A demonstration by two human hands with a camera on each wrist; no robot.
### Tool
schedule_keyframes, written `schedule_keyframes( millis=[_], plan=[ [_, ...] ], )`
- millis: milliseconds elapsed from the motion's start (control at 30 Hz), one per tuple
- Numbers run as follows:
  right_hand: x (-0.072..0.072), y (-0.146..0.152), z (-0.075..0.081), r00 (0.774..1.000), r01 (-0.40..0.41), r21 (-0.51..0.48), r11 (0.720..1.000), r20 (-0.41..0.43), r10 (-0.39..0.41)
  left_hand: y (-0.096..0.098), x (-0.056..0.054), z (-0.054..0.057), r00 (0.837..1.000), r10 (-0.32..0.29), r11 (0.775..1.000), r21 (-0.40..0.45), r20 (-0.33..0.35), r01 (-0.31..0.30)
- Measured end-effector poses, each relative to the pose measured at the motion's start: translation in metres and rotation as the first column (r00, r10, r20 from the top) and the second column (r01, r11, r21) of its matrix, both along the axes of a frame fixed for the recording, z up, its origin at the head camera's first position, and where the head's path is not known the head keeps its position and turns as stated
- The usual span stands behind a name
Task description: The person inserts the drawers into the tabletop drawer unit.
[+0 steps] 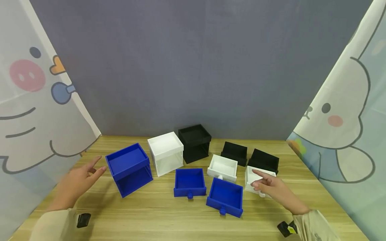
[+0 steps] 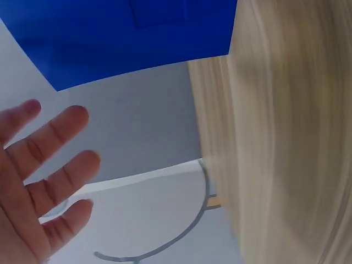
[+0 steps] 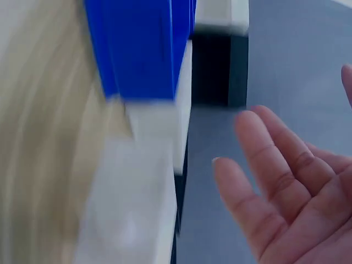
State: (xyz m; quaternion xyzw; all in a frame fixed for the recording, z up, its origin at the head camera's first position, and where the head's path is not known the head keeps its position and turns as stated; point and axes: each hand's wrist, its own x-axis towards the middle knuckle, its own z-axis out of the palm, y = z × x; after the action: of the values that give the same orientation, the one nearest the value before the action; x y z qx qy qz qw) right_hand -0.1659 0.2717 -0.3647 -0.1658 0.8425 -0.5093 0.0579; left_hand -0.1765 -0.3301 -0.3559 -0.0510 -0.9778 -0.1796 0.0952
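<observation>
My left hand (image 1: pixel 80 180) hovers left of the blue drawer cabinet (image 1: pixel 128 164), fingers loosely extended and apart from its side. In the left wrist view those fingers (image 2: pixel 60 132) are spread below the blue cabinet wall (image 2: pixel 137 44), holding nothing. Over the rightmost white drawer (image 1: pixel 251 177) is my right hand (image 1: pixel 271 187), hiding part of it in the head view. Its fingers (image 3: pixel 269 159) look relaxed and bare in the right wrist view. Two blue drawers, one at the centre (image 1: pixel 190 182) and another nearer me (image 1: pixel 225 197), lie left of that hand.
Behind the blue cabinet stand a white cabinet (image 1: pixel 166 152) and a black cabinet (image 1: pixel 195 142), both with open fronts. Another white drawer (image 1: pixel 222 166) and two black drawers, one left (image 1: pixel 234 152) and one right (image 1: pixel 263 160), lie on the wooden table (image 1: pixel 144 217). A grey curtain (image 1: pixel 193 67) hangs behind.
</observation>
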Motion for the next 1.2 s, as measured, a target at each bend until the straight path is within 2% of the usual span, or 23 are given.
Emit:
schedule_keyframes(
  millis=[100,233,467,600,733,933,1067,1200],
  plan=[
    [0.002,-0.015,-0.005,0.997,-0.064,-0.110,0.992,0.022,0.067,0.000,-0.006,-0.005,0.999,-0.002,0.996,0.085,0.040,-0.002],
    [0.003,-0.038,-0.010,0.988,-0.119,-0.236,0.965,0.072,0.139,-0.001,-0.012,-0.010,0.998,-0.032,0.982,0.186,0.045,0.023],
    [0.004,-0.077,-0.019,0.971,-0.059,-0.377,0.924,0.193,0.141,0.001,-0.019,-0.015,0.998,-0.043,0.963,0.269,0.043,0.029],
    [0.006,-0.096,-0.023,0.940,-0.015,-0.461,0.887,0.296,0.170,0.006,-0.022,-0.018,0.999,-0.032,0.964,0.263,0.008,0.029],
    [0.007,-0.112,-0.027,0.892,0.018,-0.512,0.859,0.396,0.217,0.008,-0.023,-0.020,1.000,-0.026,0.972,0.235,-0.018,0.029],
    [0.011,-0.131,-0.033,0.818,-0.039,-0.584,0.811,0.447,0.361,0.010,-0.024,-0.021,1.000,-0.024,0.981,0.195,-0.010,0.025],
    [0.012,-0.141,-0.036,0.799,-0.044,-0.597,0.801,0.460,0.387,0.010,-0.023,-0.022,1.000,-0.024,0.983,0.183,-0.008,0.025],
    [0.014,-0.152,-0.041,0.806,-0.012,-0.577,0.817,0.478,0.349,0.011,-0.022,-0.025,1.000,-0.018,0.981,0.194,0.003,0.017]
  ],
)
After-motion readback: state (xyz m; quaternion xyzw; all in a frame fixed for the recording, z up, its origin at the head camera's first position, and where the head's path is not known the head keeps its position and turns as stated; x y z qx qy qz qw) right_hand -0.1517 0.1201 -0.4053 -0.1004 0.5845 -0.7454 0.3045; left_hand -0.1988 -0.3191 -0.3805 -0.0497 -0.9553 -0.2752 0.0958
